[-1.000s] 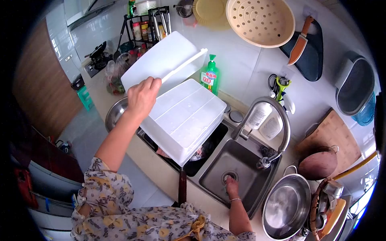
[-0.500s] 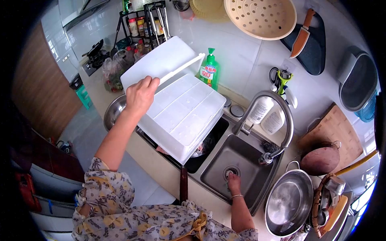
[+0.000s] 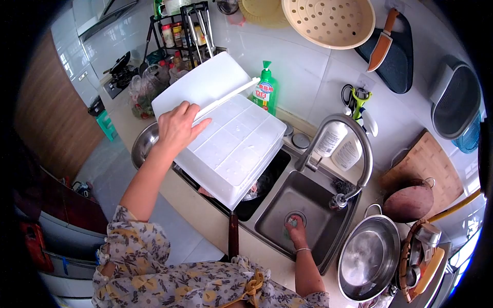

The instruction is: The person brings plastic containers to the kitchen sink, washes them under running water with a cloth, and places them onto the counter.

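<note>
My left hand [image 3: 177,124] is at the near end of an upright white bin [image 3: 203,82], its fingers on the rim and the thumb apart, pointing right. Beside it an upturned translucent white container [image 3: 233,143] lies over the left sink basin, with a dark pan handle [image 3: 233,233] sticking out below it. Down in the right sink basin [image 3: 318,218], my right hand [image 3: 296,231] is at the drain, holding something small and greenish that is mostly hidden.
The curved faucet [image 3: 367,154] arches over the right basin. A steel pot [image 3: 368,259] stands right of the sink, beside a basket of utensils [image 3: 411,267]. A green soap bottle [image 3: 264,90] stands behind the containers; a steel bowl [image 3: 145,145] is at left.
The upright bin has tilted lower, and my left thumb has spread away from its rim. My right hand has shifted slightly within the basin, still near the drain.
</note>
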`<state>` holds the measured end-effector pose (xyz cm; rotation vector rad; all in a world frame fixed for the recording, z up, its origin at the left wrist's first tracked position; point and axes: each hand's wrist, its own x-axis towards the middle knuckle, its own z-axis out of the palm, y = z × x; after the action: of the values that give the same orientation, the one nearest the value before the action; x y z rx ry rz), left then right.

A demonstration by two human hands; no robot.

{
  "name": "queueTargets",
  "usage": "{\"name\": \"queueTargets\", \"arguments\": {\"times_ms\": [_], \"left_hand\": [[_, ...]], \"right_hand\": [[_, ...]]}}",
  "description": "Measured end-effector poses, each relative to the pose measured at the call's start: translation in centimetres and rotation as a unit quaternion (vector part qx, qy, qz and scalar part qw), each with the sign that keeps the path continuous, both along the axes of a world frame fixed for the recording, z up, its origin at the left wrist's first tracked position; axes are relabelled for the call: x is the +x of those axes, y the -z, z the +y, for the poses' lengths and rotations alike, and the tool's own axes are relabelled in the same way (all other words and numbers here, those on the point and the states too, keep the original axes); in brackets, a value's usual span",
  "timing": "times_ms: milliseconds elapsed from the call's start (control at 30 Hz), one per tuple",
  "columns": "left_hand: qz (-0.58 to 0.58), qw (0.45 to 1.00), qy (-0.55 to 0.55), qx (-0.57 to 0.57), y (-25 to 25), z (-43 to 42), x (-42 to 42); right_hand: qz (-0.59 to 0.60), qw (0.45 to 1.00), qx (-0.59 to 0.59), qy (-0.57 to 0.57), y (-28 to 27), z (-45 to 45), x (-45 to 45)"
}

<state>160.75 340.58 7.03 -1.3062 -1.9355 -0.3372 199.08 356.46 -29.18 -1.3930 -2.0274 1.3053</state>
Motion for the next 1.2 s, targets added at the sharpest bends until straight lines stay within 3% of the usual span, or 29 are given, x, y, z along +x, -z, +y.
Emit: {"name": "queueTargets", "arguments": {"times_ms": [100,267,400,467,567,667,733,767,800,867,933,1000,1033,1067,1100,1133,1200], "left_hand": [[0.029,0.999,0.022,0.005,0.2,-0.3,0.3],[0.026,0.998,0.047,-0.015,0.5,-0.9,1.7],[0.018,0.998,0.051,-0.029,1.9,-1.3,1.5],[0.025,0.999,0.043,-0.007,1.9,-1.3,2.1],[-0.008,0.999,0.036,-0.009,2.0,-1.6,3.0],[-0.007,0.993,0.113,0.038,1.6,-1.5,5.3],[-0.017,0.988,0.147,0.05,2.7,-1.1,6.8],[-0.052,0.972,0.221,0.065,3.6,-0.7,8.3],[-0.086,0.949,0.291,0.081,4.8,-0.4,10.1],[-0.291,0.879,0.377,0.019,8.6,0.8,14.7],[-0.457,0.802,0.38,-0.063,11.1,3.0,19.6],[-0.632,0.699,0.312,-0.119,14.5,5.1,22.7],[-0.624,0.702,0.314,-0.137,15.1,5.0,23.0],[-0.799,0.549,0.225,-0.099,15.4,6.4,24.6],[-0.923,0.362,0.121,-0.054,15.6,8.4,26.4],[-0.923,0.353,0.151,-0.013,15.7,9.2,27.3],[-0.919,0.352,0.174,0.035,15.9,10.1,27.9]], "right_hand": [[0.057,0.998,0.018,0.027,0.7,0.0,0.1],[-0.025,0.999,-0.01,0.024,1.0,1.0,0.3],[-0.018,0.996,-0.062,0.062,0.9,1.3,0.3],[0.051,0.989,0.103,0.094,1.1,0.9,0.3],[0.031,0.996,0.044,0.069,-0.3,1.3,1.0],[0.02,0.993,-0.016,0.116,0.7,2.1,0.8],[0.045,0.988,-0.059,0.139,-2.1,1.6,1.0],[0.083,0.981,-0.095,0.148,-3.5,1.3,0.8],[0.08,0.98,-0.097,0.153,-4.1,0.9,0.5],[0.182,0.961,-0.034,0.205,-5.1,0.1,-0.2],[0.212,0.96,-0.022,0.18,-8.8,-1.2,-1.0],[0.266,0.951,-0.048,0.148,-12.5,-2.5,-1.0],[0.288,0.942,-0.087,0.146,-14.1,-3.1,-1.0],[0.366,0.922,-0.07,0.101,-16.2,-3.8,-1.7],[0.441,0.894,-0.052,0.055,-17.3,-4.0,-2.3],[0.439,0.895,-0.056,0.061,-17.2,-3.0,-1.8],[0.313,0.93,0.185,-0.049,-16.6,-0.8,-0.1]]}}
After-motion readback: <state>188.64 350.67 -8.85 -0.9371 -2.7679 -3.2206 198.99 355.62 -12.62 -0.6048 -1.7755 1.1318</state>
